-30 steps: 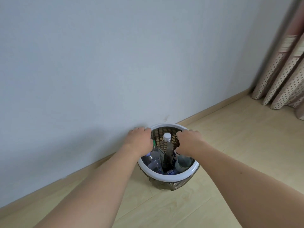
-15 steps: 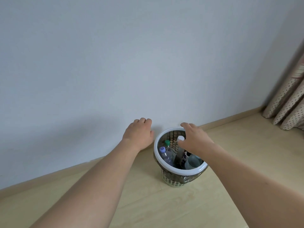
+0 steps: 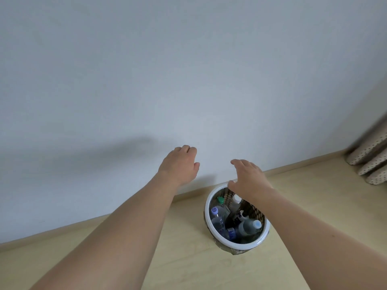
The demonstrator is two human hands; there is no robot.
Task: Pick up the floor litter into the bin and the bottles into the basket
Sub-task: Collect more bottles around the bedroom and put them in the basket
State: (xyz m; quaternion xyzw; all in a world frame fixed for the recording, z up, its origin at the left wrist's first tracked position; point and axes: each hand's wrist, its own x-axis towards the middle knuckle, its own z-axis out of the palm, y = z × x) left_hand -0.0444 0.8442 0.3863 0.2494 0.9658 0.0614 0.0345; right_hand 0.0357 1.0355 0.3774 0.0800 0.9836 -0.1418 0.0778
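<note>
both the left hand [image 3: 180,164] and right hand [image 3: 248,177] hover spread and empty above the basket [image 3: 264,234] of bottles [image 3: 249,226] by the wall, so the bottle step looks finished and next means seeking litter.

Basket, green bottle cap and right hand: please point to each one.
basket [image 3: 264,234], head view, white rim at right.
green bottle cap [image 3: 220,199], head view, top of cap.
right hand [image 3: 250,178], head view, back of hand.

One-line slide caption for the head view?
Both open hands, left hand and right hand, above white-rimmed woven basket holding plastic bottles.
</note>
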